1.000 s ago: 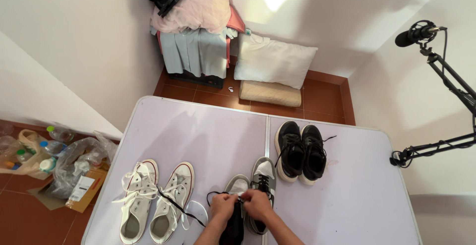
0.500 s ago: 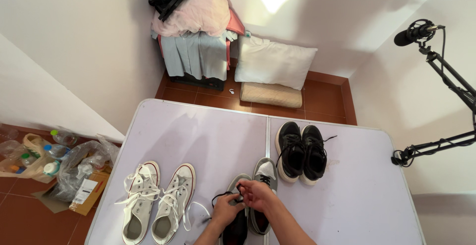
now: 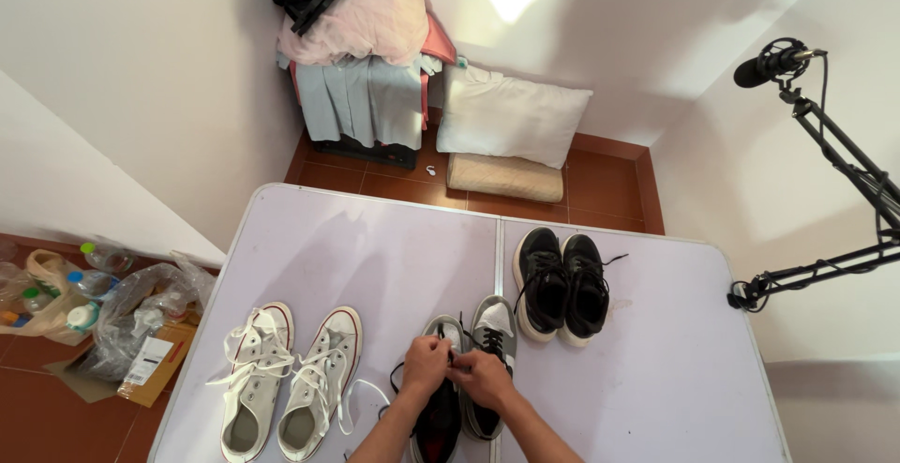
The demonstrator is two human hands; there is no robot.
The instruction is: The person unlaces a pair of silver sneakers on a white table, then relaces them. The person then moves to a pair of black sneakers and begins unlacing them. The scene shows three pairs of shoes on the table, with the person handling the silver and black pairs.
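Pale counter (image 3: 375,247) carries 3 shoe pairs; left hand (image 3: 425,365) and right hand (image 3: 482,379), each grip pinched shut on black laces (image 3: 454,358) of grey shoes (image 3: 469,332), white sneakers (image 3: 281,379) left of the grip

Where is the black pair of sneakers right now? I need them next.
In the head view, the black sneakers stand side by side on the table's right half, just beyond and right of the grey pair.

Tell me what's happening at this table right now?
A person works with both hands on the black lace of a grey shoe, the left one of a grey pair at the near edge of the pale table. The left hand and right hand meet over the laces, pinching them. White sneakers with loose laces sit to the left, and black sneakers stand farther back.
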